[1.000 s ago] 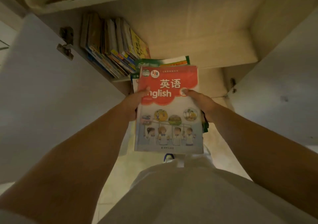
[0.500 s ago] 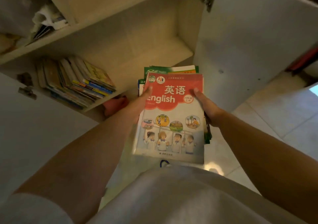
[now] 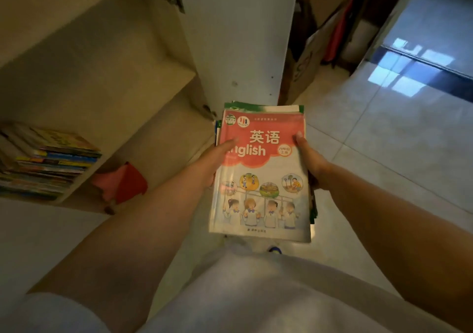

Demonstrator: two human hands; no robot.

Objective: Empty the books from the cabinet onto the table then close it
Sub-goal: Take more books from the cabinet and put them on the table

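Note:
I hold a stack of books [image 3: 261, 199] in front of my body, topped by a red and pale-blue English textbook. My left hand [image 3: 213, 159] grips the stack's left edge, thumb on the cover. My right hand [image 3: 311, 162] grips the right edge the same way. More books [image 3: 48, 161] stand leaning in a row on the cabinet shelf [image 3: 143, 117] at the left. The cabinet's right door [image 3: 238, 40] stands open behind the stack. No table is in view.
A red and pink object [image 3: 122, 183] lies on the lower cabinet level. Cardboard boxes [image 3: 314, 51] and bags stand beyond the open door. Glossy floor tiles [image 3: 384, 127] stretch to the right. The left door [image 3: 30, 243] is open at the lower left.
My view has swung right, away from the cabinet, with the stack still held in both hands. The shelf books have slid to the left edge and the tiled floor has come into sight.

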